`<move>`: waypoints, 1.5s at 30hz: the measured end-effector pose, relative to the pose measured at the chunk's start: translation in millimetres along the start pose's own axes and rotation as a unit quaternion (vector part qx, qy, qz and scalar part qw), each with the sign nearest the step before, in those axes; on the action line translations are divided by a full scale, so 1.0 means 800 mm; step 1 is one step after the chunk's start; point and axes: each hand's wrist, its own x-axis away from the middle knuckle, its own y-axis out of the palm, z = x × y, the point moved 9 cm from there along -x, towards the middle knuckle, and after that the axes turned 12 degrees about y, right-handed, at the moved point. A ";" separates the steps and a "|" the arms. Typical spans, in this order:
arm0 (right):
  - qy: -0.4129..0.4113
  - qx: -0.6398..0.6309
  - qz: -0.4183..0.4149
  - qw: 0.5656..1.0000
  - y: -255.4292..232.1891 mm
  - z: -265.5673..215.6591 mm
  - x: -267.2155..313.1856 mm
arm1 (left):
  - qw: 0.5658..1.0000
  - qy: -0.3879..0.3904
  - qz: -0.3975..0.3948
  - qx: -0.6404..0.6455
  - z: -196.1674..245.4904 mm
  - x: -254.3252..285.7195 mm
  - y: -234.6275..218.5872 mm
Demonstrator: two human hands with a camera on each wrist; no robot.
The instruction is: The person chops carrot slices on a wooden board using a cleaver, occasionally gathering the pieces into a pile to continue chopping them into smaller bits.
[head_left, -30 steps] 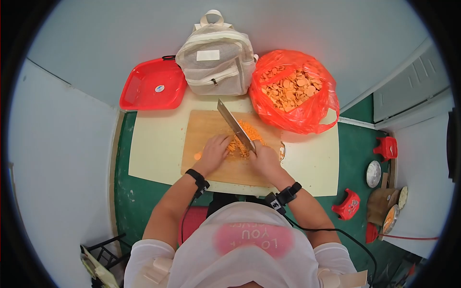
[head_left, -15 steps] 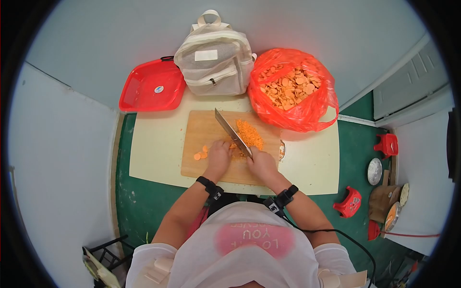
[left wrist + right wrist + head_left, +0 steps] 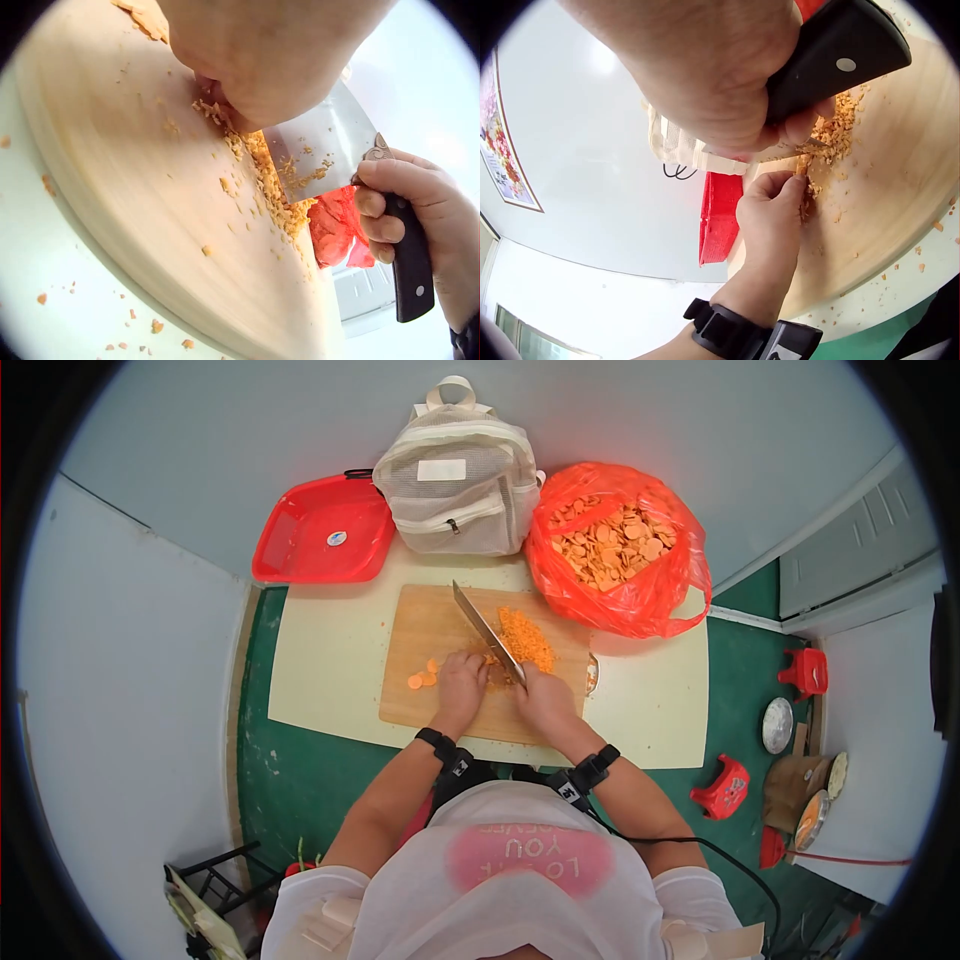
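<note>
My right hand (image 3: 546, 703) grips the black handle (image 3: 411, 262) of a cleaver (image 3: 484, 625), its broad blade (image 3: 322, 146) slanting away to the left over the wooden cutting board (image 3: 420, 622). Orange bits cling to the blade's side. Just left of the blade, my left hand (image 3: 461, 688) has its fingers curled, and in the right wrist view its thumb and fingers pinch carrot pieces (image 3: 802, 164) close by the edge. Finely chopped carrot (image 3: 524, 640) lies heaped right of the blade. A few round carrot slices (image 3: 416, 681) rest on the board left of my left hand.
A red plastic bag (image 3: 690, 595) full of carrot slices (image 3: 620, 547) stands at the back right. Behind the board leans a pale mesh backpack (image 3: 455, 490), with a red basin (image 3: 325, 565) to its left. Small crumbs dot the table (image 3: 650, 700).
My left hand has shifted right and toward my body, uncovering more carrot slices at the left. The cleaver's tip has come slightly nearer, and the chopped heap shows more fully.
</note>
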 end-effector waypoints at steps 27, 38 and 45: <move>-0.008 0.030 -0.016 0.999 0.016 -0.011 -0.002 | 0.999 0.007 0.024 -0.038 -0.001 0.003 0.004; -0.068 0.050 0.020 0.996 0.030 -0.028 -0.020 | 1.000 -0.008 0.008 -0.001 0.000 0.000 -0.001; -0.033 0.076 -0.013 0.996 0.022 -0.018 0.002 | 0.999 0.004 0.039 0.002 -0.009 0.008 0.007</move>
